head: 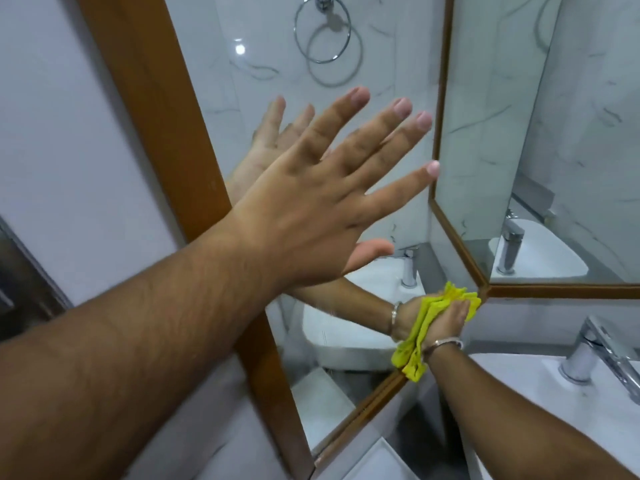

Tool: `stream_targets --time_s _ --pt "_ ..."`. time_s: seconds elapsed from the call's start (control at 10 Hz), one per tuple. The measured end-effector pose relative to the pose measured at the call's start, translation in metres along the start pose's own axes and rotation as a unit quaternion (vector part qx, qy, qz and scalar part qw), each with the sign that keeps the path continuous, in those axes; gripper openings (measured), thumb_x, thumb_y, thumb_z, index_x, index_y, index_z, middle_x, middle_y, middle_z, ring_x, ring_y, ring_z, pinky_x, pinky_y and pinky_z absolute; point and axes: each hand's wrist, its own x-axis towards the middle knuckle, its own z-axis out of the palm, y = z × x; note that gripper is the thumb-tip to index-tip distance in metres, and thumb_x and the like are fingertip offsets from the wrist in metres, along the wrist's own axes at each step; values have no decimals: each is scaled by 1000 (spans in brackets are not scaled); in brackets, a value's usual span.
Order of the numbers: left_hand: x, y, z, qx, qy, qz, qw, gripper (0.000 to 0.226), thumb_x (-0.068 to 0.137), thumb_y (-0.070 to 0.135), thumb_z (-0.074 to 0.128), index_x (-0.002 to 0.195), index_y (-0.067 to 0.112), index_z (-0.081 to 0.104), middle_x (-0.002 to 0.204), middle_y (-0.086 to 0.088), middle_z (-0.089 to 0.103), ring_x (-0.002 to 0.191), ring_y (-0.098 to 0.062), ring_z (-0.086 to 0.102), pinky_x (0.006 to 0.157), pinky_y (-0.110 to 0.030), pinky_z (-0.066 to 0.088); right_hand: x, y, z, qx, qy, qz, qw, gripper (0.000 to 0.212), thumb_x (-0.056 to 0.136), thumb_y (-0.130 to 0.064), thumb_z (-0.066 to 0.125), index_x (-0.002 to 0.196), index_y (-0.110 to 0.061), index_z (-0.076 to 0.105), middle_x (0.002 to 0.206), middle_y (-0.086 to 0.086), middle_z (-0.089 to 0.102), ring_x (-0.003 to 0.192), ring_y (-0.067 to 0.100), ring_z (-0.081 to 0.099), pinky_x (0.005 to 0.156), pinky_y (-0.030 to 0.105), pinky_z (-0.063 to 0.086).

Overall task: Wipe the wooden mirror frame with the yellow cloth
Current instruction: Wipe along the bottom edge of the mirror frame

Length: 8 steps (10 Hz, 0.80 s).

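Here right hand (446,323) clamps yellow cloth (420,336) against frame (381,393) corner; left hand (311,202) fingers wide.

I can read no text, label, brand, number or sign anywhere in front of me. The frame (162,109), the cloth (420,336) in my right hand (446,320), the tap (595,351) and the wall tiles (588,98) all show plain surfaces with no lettering I can make out.
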Motion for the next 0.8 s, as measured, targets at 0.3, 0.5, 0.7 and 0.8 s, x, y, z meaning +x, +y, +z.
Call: stream_targets --time_s 0.3,0.5,0.7,0.8 --pt "-4 6 4 -21 23 54 998 84 97 70 23 161 17 12 165 -19 5 152 -35 6 118 -52 -6 -78 78 -14 -79 -22 -41 996 59 96 -51 30 151 -34 15 161 -2 20 147 19 21 122 44 16" --pt "-4 4 10 -45 1 60 997 75 100 63 13 159 16 19 165 -21 5 152 -37 2 117 -55 -6 23 -6 0 -64 26 -80 994 42 105 -18 27 146 -9 30 148 10 40 131 19 39 116 33 25" --pt "-6 8 15 -33 -43 59 997 75 99 61 6 159 18 19 164 -21 7 152 -37 3 117 -56 -7 47 -25 13 -82 26 -89 992 26 100 -2 32 117 -17 44 113 7 39 102 17 32 90 23 30" --pt "-5 7 14 -37 -46 70 996 75 98 62 11 159 19 22 164 -20 11 152 -37 6 118 -56 -7 33 -17 14 -72 20 -81 994 44 104 -12 30 147 -4 27 132 0 39 112 9 35 87 3 33"
